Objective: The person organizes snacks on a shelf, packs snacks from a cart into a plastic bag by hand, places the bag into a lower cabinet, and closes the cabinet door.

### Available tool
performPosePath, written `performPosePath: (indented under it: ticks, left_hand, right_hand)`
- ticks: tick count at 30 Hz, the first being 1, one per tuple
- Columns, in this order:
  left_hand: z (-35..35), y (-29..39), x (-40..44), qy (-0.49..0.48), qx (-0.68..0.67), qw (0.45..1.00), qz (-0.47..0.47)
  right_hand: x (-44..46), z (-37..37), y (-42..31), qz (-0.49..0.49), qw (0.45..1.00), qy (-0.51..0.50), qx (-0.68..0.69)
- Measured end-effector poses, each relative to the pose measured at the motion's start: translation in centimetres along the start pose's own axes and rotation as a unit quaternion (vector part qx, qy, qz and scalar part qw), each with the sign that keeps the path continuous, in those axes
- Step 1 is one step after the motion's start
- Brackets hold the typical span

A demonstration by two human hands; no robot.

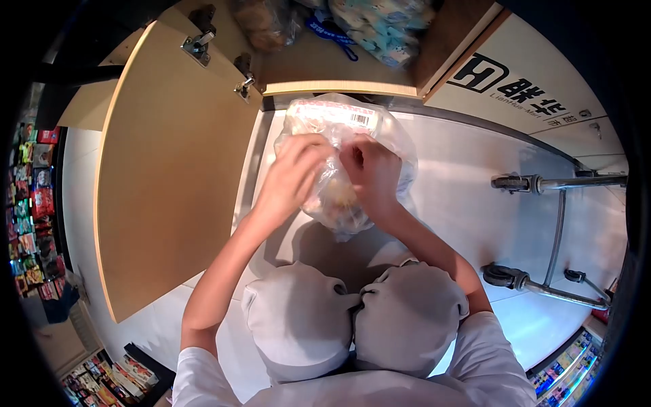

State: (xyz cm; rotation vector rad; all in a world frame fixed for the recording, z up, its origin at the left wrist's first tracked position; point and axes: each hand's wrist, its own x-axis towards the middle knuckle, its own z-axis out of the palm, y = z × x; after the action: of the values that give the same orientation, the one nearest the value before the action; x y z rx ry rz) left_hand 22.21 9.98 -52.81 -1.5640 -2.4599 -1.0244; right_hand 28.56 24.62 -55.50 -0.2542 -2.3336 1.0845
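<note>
A clear plastic bag point(337, 197) with packaged goods inside rests on the floor in front of my knees. Through its top shows a white and pink package with a barcode point(359, 119). My left hand point(298, 166) is on the bag's left side, its fingers curled and slightly blurred against the plastic. On the other side my right hand point(371, 166) is closed in a pinch, gripping gathered plastic near the middle of the bag. The two hands are close together but apart. Part of the bag is hidden behind both hands.
An open wooden cabinet door point(169, 169) stands to my left. Inside the cabinet lie a blue strap point(330, 34) and a patterned bag point(386, 30). A wheeled metal cart frame point(556, 230) is at the right. Stocked shelves point(37, 210) line the far left.
</note>
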Motion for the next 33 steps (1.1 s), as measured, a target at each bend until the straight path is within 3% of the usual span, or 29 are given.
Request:
performPosePath:
  ticks: [1,3,5,6,9,11,12,14,16,19,22,23,25,26,28,29,30,31,32,33]
  left_hand:
    - [-0.2,0.7,0.2,-0.009,-0.062,0.997,-0.04]
    - [-0.9,1.5,0.8,-0.04,-0.034,0.998,-0.04]
    - [-0.9,1.6,0.6,-0.074,0.004,0.996,-0.043]
    - [-0.9,1.2,0.6,-0.071,0.006,0.996,-0.045]
    - [-1.2,-0.3,1.1,-0.088,0.072,0.991,-0.065]
    - [-1.8,-1.4,0.8,-0.092,0.04,0.989,-0.11]
    - [-1.8,-1.5,0.7,-0.092,0.042,0.989,-0.112]
    - [-2.1,-1.5,0.7,-0.071,0.009,0.99,-0.119]
    - [-2.4,-1.4,1.1,-0.085,0.004,0.99,-0.111]
    - [-3.3,-2.2,2.2,-0.271,-0.126,0.913,-0.277]
    - [-3.4,-3.0,2.7,-0.284,-0.278,0.854,-0.335]
    - [-3.2,-2.8,2.8,-0.288,-0.264,0.851,-0.351]
    - [-3.3,-2.4,3.4,-0.312,-0.237,0.817,-0.423]
    - [-3.4,-1.9,3.5,-0.32,-0.225,0.815,-0.427]
    - [-3.5,-0.8,4.0,-0.244,-0.28,0.796,-0.477]
    - [-3.8,0.3,4.5,-0.2,-0.316,0.778,-0.504]
    - [-3.9,1.3,5.0,-0.209,-0.306,0.78,-0.504]
    - [-4.3,2.4,5.4,-0.137,-0.341,0.783,-0.502]
    - [-4.5,3.6,5.9,-0.067,-0.37,0.783,-0.495]
    - [-5.2,5.0,6.6,-0.062,-0.387,0.765,-0.511]
  right_hand:
    - [0.4,0.0,-0.1,0.023,0.999,-0.017,-0.027]
    - [0.9,-0.4,-0.1,0.048,0.996,-0.036,-0.06]
    - [1.1,-1.1,-0.2,0.19,0.968,-0.149,0.065]
    - [1.0,-1.0,-0.5,0.186,0.969,-0.152,0.065]
    - [0.4,-0.5,-0.3,0.089,0.984,-0.081,0.129]
    - [0.2,-0.4,0.5,-0.13,0.977,-0.139,0.092]
    - [0.1,-0.4,0.7,-0.131,0.977,-0.14,0.095]
    - [0.2,-0.3,0.5,-0.228,0.965,-0.131,-0.017]
    - [-0.2,-0.3,0.6,-0.217,0.967,-0.13,-0.04]
    - [-1.0,0.1,1.2,-0.236,0.966,-0.082,-0.064]
    - [-1.2,0.2,1.2,-0.262,0.964,-0.026,-0.036]
    - [-1.2,-0.3,1.5,-0.254,0.967,-0.015,-0.023]
    - [-1.8,-2.2,3.2,-0.12,0.993,-0.014,-0.015]
    - [-4.1,-0.9,6.5,0.017,0.986,0.11,0.123]
    - [-6.6,-2.4,8.7,0.277,0.909,0.179,0.254]
    - [-9.2,-1.5,12.4,0.347,0.88,0.192,0.262]
    - [-11.7,-1.5,14.4,0.456,0.819,0.075,0.341]
    - [-13.8,-1.3,15.4,0.547,0.727,-0.044,0.413]
    - [-15.6,-0.5,15.7,0.549,0.717,-0.034,0.429]
    - [-17.5,0.8,15.3,0.553,0.647,-0.13,0.508]
